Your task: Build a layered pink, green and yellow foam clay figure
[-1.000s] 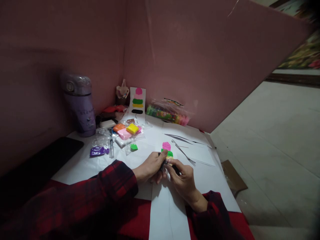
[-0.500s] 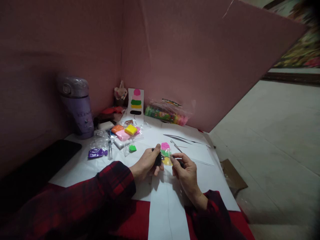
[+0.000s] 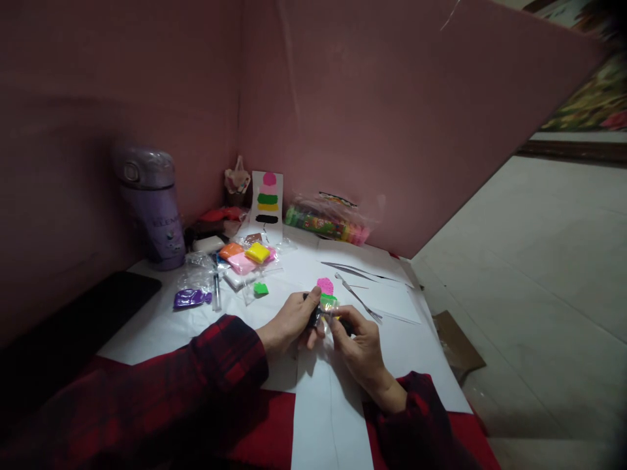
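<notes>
My left hand point(image 3: 296, 320) is closed on a black clay packet point(image 3: 314, 318) in clear wrapping. Close beside it, my right hand point(image 3: 361, 339) pinches the wrapping, with a dark piece point(image 3: 347, 326) tucked under its fingers. Just behind the hands, a pink clay shape point(image 3: 325, 286) and a green one point(image 3: 328, 301) lie on a white paper strip point(image 3: 329, 405); a bit of yellow shows between the fingers. To the right lies a thin metal tool point(image 3: 360, 299).
Clay packets, including a yellow one point(image 3: 257, 252) and a purple one point(image 3: 192, 299), lie at the left near a purple bottle point(image 3: 155, 215). A coloured card point(image 3: 267, 199) and a marker pack point(image 3: 326, 222) stand at the back.
My right hand has moved left, closer to my left hand, and the wrapping is now stretched between them. More of the metal tool shows, and the yellow shape is mostly covered.
</notes>
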`<state>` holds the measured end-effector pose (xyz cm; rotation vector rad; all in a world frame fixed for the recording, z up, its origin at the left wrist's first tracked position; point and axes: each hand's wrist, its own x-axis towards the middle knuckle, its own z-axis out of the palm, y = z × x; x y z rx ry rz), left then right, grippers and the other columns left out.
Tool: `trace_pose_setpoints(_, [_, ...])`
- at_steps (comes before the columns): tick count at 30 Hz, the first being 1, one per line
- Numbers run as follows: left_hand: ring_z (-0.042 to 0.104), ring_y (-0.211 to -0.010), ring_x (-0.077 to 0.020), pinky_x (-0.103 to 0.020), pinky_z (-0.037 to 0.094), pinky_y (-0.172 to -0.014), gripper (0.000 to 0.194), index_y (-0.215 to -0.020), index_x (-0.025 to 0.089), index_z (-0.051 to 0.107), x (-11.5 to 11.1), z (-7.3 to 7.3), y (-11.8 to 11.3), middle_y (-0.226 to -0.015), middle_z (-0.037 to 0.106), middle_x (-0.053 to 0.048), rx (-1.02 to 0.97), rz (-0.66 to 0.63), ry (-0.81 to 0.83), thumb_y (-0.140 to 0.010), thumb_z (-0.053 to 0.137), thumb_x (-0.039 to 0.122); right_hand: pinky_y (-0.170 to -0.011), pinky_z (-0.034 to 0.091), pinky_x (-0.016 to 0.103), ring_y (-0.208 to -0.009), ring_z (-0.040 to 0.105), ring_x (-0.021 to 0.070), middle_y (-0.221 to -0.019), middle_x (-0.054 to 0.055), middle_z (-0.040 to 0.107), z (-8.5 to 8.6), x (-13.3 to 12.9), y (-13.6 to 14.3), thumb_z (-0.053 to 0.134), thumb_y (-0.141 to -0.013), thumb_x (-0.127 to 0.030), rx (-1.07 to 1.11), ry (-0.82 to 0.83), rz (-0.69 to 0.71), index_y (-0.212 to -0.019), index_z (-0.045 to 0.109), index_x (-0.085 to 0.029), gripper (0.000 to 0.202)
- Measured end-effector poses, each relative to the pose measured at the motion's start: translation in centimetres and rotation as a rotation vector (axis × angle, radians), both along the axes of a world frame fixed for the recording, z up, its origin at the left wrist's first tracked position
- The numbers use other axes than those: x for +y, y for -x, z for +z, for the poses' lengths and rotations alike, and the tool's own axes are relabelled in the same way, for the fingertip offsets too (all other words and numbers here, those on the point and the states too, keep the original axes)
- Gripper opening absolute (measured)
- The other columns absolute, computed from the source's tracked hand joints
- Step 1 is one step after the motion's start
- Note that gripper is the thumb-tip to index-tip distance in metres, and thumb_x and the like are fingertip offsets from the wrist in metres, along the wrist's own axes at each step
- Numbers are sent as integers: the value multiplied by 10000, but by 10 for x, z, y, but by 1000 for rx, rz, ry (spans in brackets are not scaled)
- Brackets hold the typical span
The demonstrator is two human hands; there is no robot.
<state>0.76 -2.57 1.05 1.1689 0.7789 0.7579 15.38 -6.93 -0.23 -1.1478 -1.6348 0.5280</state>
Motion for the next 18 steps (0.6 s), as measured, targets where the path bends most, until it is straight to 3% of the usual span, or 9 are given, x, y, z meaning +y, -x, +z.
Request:
trace_pose_setpoints(5, [412, -261, -77, -191, 225, -271, 702, -585, 127, 530, 4, 3, 2, -454, 561, -39, -12, 141, 71, -745, 400, 799, -364, 271, 160, -373, 353, 55, -449, -79, 473, 4, 6, -2, 660, -831, -340, 441, 184, -62, -853, 588, -188, 170])
trace_pose_setpoints(7, [425, -270, -75, -189, 229, -271, 697, -600, 125, 526, 6, 4, 2, -491, 582, -46, -27, 173, 86, -741, 409, 798, -329, 207, 146, -352, 268, 40, -446, -92, 437, 8, 9, -4, 666, -807, -354, 620, 320, -10, -890, 591, -187, 201])
trace_pose_setpoints(10, [431, -275, -73, -184, 227, -270, 683, -612, 125, 521, 7, 4, 2, -501, 584, -43, -52, 199, 99, -747, 420, 786, -321, 204, 131, -385, 258, 39, -512, -81, 443, 13, 12, -6, 670, -761, -300, 805, 475, 55, -905, 607, -184, 196])
trace_pose_setpoints(14, [416, -271, -74, -185, 227, -272, 657, -617, 129, 520, 9, 3, 3, -466, 562, -34, -54, 214, 112, -782, 411, 756, -348, 269, 124, -454, 323, 52, -600, -52, 474, 18, 12, -8, 665, -727, -248, 932, 509, 172, -936, 630, -175, 224])
trace_pose_setpoints(18, [405, -268, -77, -183, 217, -276, 664, -589, 134, 519, 8, 4, 4, -402, 505, -17, -37, 211, 96, -789, 398, 755, -346, 273, 120, -457, 341, 52, -600, -45, 483, 18, 12, -8, 686, -790, -376, 918, 534, 206, -902, 627, -173, 239])
